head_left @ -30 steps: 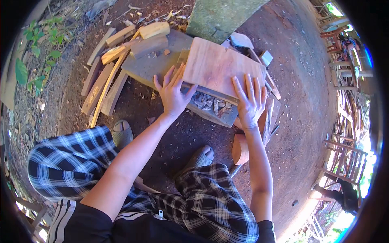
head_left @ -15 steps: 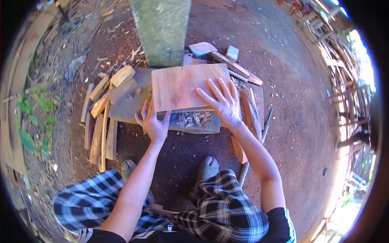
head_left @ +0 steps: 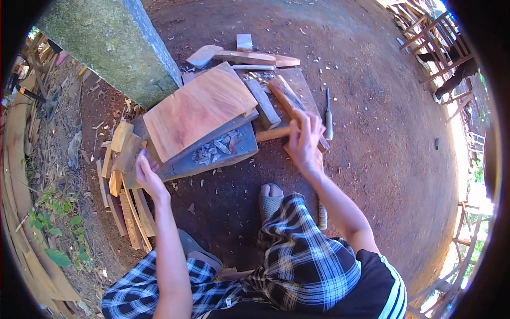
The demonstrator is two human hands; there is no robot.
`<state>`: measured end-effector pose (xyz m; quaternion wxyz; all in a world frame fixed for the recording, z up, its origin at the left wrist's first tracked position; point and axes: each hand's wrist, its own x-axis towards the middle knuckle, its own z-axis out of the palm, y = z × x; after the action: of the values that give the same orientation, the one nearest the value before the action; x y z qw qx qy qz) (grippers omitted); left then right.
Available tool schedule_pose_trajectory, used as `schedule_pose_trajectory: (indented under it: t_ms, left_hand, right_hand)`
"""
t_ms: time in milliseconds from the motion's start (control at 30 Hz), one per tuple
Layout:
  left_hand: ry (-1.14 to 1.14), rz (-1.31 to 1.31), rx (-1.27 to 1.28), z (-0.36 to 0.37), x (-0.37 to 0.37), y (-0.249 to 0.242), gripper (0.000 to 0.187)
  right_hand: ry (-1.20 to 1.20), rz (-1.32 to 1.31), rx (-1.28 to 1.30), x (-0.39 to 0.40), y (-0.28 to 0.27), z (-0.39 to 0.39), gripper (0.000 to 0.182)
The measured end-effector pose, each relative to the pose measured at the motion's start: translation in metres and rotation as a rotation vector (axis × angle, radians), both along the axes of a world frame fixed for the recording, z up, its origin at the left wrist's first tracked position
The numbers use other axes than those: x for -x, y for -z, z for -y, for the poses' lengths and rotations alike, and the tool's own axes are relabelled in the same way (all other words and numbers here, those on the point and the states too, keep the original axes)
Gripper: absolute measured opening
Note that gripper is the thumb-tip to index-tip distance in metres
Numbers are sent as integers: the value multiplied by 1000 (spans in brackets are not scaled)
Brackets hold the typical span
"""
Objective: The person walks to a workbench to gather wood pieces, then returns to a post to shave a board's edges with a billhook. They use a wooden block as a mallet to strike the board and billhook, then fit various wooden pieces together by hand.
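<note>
A flat reddish wooden board lies tilted across a low bench, beside a mossy post. My right hand is closed round the end of a wooden handle, right of the board. The handle's far end meets a dark block. My left hand is near the board's lower left corner, its fingers partly blurred; whether they touch anything is unclear. Wood chips lie on the bench below the board.
A mossy post rises at the upper left. Wood pieces lean left of the bench, and more offcuts lie behind it. A chisel-like tool is on the right. A person's legs show at the upper right.
My right hand has left the board and taken hold of the wooden handle. My left hand has moved off the board's near edge. The view has turned to the right.
</note>
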<state>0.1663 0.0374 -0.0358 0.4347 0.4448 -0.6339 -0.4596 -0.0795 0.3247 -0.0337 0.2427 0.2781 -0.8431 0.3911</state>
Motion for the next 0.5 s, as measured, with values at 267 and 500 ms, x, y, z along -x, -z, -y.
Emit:
schedule_pose_trajectory:
  t_ms: [267, 500]
  left_hand:
    - [140, -115, -419, 12, 32, -35, 49]
    - [93, -157, -452, 17, 32, -30, 43]
  right_hand:
    - [-288, -146, -520, 58, 0, -5, 20]
    - [-356, -243, -719, 63, 3, 9, 11]
